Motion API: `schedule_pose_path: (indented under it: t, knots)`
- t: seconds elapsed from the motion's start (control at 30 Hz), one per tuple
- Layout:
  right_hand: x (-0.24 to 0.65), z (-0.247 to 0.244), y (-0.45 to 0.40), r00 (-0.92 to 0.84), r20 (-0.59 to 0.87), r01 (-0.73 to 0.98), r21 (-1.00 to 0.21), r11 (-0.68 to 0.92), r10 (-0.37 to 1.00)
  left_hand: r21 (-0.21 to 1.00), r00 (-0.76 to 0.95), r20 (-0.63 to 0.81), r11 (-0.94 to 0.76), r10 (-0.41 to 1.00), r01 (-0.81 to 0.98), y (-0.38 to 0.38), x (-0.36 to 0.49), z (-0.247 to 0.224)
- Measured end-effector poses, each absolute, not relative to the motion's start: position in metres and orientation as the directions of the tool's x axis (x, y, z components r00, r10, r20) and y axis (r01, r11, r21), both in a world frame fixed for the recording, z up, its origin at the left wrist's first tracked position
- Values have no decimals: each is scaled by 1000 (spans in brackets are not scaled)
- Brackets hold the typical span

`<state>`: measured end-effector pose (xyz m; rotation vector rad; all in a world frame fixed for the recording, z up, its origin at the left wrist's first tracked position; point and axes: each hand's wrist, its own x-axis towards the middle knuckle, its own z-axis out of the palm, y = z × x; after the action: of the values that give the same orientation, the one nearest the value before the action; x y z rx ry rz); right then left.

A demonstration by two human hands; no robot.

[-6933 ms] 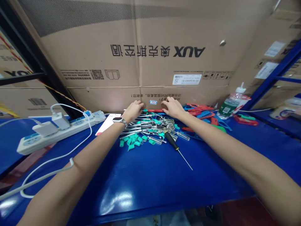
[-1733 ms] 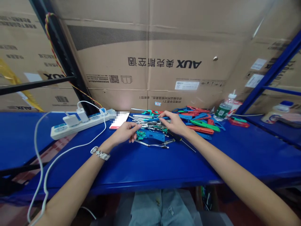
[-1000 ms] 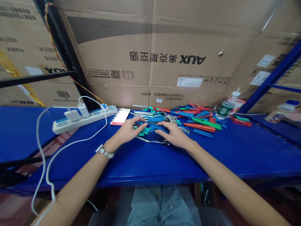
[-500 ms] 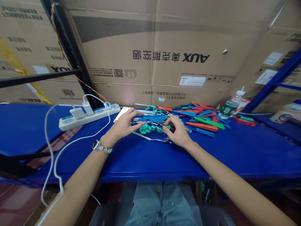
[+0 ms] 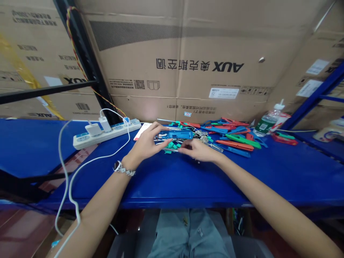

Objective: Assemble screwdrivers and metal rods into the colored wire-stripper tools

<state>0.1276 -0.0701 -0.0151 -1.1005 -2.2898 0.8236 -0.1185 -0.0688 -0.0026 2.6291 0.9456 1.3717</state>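
Note:
My left hand [image 5: 149, 141] is closed on the left end of a blue plastic tool casing [image 5: 178, 134], held level over the pile. Just right of it, my right hand [image 5: 195, 148] pinches a thin metal rod [image 5: 172, 150] between thumb and fingers, low over the blue table. Small green plastic pieces [image 5: 174, 144] lie beneath the casing, partly hidden by my hands. Metal rods and small parts are spread behind and beside them. Right of my right hand lies a heap of red, blue and green plastic casings [image 5: 236, 138].
A white power strip [image 5: 107, 135] with plugs and cables stands at the left on the blue table [image 5: 166, 186]. A bottle [image 5: 264, 123] and a red tray [image 5: 285, 139] are at the right. A large cardboard box [image 5: 199, 43] rises behind.
My right hand has come down and closed on the metal rod that lay in front of the green pieces. My left hand keeps the blue casing. The view has shifted slightly.

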Motion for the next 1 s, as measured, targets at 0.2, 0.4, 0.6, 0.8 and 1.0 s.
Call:
schedule_pose_path:
  t: [0.2,0.4,0.6,0.8,1.0]
  knots:
    - [167,2,-57,-445,20,155,-983,100,896,328,474,723,-854,502,404,-72,-113,-4]
    - [165,12,-60,-267,87,-200,-979,33,960,347,680,454,-818,575,460,-75,-96,-21]
    - [151,18,-67,-252,122,-297,-954,43,960,261,705,373,-797,604,545,-84,-81,-33]
    - [139,25,-72,-331,170,-88,-985,150,928,730,317,541,-623,779,283,-82,-70,-21]
    - [124,28,-78,-557,175,279,-881,381,812,944,179,240,-187,954,-271,-71,-62,-11]
